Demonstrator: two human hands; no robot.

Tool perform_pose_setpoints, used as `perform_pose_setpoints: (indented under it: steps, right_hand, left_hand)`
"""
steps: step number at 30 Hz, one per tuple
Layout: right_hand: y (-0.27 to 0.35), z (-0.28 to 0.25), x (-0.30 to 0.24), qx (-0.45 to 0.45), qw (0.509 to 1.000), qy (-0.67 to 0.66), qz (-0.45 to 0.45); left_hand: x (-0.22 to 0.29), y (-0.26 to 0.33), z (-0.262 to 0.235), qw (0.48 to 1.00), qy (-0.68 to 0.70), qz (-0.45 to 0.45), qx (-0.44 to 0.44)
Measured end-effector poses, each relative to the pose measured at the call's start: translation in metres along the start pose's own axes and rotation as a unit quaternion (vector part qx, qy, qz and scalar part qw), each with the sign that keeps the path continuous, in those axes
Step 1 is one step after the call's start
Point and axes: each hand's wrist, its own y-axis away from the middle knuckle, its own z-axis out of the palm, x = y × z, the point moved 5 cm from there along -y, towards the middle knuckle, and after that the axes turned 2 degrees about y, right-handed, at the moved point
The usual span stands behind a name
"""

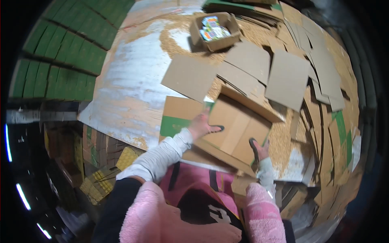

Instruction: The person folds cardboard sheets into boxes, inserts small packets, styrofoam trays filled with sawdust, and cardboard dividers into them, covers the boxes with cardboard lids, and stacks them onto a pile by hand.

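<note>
An open brown cardboard box (pixel 237 128) lies tilted at the near edge of the table, its inside facing me and bare. My left hand (pixel 201 126) grips its left side, the dark-tipped thumb over the edge and the fingers behind the wall. On the right side my right hand (pixel 261 150) holds the box in the same way, thumb inside and fingers mostly hidden. Partly under the box and my left arm lies a flat brown and green cardboard piece (pixel 175 126).
A small carton (pixel 221 43) with colourful packets stands at the far side. Flat cardboard sheets (pixel 287 77) lie over sawdust-like litter (pixel 285 135) on the table (pixel 129 77). Green cartons (pixel 65 44) are stacked at the left, and folded cardboard piles (pixel 326 133) line the right.
</note>
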Motion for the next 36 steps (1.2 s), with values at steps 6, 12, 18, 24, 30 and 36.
perform_pose_setpoints:
  steps: [6, 12, 18, 24, 30, 36]
  right_hand:
    - [0.059, -0.001, -0.144, -0.017, 0.934, -0.355, -0.033]
    - [-0.010, 0.190, -0.291, -0.190, 0.864, -0.464, -0.038]
    - [-0.041, 0.363, -0.394, -0.095, 0.979, -0.020, -0.180]
    - [0.024, 0.172, -0.295, -0.078, 0.971, -0.095, -0.205]
    - [0.108, -0.020, -0.219, 0.062, 0.929, 0.227, -0.285]
    - [0.148, -0.048, -0.217, 0.073, 0.783, 0.417, -0.456]
  left_hand:
    - [-0.039, 0.033, -0.046, 0.909, 0.416, -0.002, 0.021]
    - [-0.190, 0.138, -0.118, 0.937, -0.255, 0.076, 0.228]
    - [-0.239, 0.134, -0.053, 0.948, -0.020, -0.239, 0.207]
    - [-0.121, 0.096, -0.061, 0.972, -0.115, -0.185, 0.093]
    - [0.022, 0.080, -0.088, 0.967, -0.172, -0.132, 0.134]
    - [0.054, 0.055, -0.133, 0.991, 0.096, 0.068, 0.056]
